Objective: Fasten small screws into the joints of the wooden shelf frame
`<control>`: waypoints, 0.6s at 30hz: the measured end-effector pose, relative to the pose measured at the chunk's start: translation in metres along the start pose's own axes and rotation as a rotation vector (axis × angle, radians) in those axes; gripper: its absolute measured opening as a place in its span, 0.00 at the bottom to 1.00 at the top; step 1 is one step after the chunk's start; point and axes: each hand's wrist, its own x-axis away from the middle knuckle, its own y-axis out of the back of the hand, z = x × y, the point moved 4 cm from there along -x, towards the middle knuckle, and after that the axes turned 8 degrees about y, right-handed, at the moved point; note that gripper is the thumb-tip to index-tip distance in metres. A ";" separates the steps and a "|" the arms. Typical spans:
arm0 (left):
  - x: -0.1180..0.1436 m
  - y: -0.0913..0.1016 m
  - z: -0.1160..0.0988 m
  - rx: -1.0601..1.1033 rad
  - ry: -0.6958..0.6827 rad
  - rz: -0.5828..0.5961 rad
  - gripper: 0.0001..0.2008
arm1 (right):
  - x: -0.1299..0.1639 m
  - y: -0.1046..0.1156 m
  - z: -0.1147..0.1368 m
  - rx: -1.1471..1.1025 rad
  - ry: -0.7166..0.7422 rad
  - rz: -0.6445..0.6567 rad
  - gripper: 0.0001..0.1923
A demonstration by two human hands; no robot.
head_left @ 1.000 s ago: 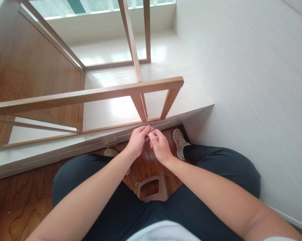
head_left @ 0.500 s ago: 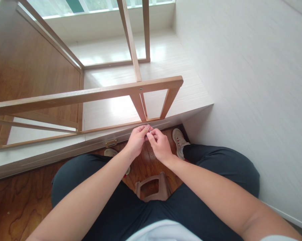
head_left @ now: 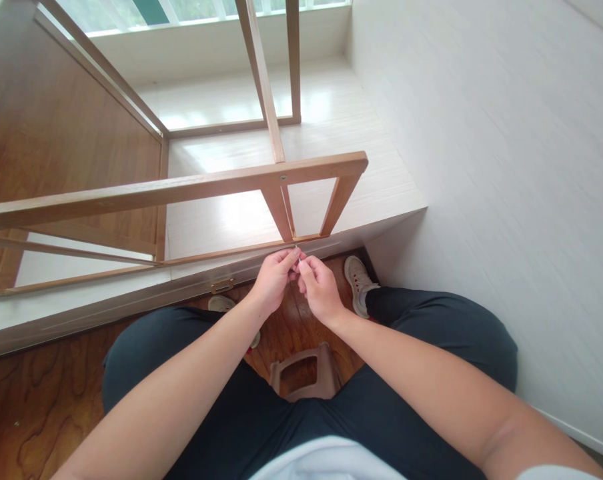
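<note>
Both hands meet just in front of the lower rail of a wooden frame (head_left: 326,168), near the foot of its upright slat. My left hand (head_left: 275,277) is closed, thumb and fingers pinched at the rail's front side; what lies inside the pinch is too small to make out. Between thumb and index finger of my right hand (head_left: 320,285) is a thin silvery metal piece (head_left: 300,261), mostly hidden by the fingers. A round metal screw head (head_left: 283,177) shows in the frame's upper rail above the hands.
The frame stands on a pale ledge (head_left: 381,180) beside a wall (head_left: 496,167). A wooden panel (head_left: 81,127) rises at left. Below are a drawer handle (head_left: 222,285), a brown plastic stool (head_left: 306,390) between the legs, and the wooden floor (head_left: 36,393).
The fingers of my right hand have shifted slightly around the thin metal piece, with the thumb now higher. My left hand stays nearly in place, and the frame has not moved.
</note>
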 end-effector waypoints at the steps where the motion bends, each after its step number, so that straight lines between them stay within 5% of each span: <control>1: -0.001 0.001 0.001 0.003 0.007 0.003 0.19 | 0.000 -0.001 -0.001 -0.052 -0.014 0.004 0.17; 8: -0.002 0.000 0.004 0.015 0.026 0.011 0.20 | -0.004 -0.010 -0.016 -0.474 -0.226 -0.029 0.15; 13: -0.002 0.003 0.005 0.022 0.014 -0.065 0.18 | -0.005 -0.018 -0.014 -0.928 -0.544 0.174 0.11; 18: 0.000 0.003 0.003 0.013 0.014 -0.096 0.18 | -0.003 -0.019 -0.011 -1.030 -0.619 0.210 0.11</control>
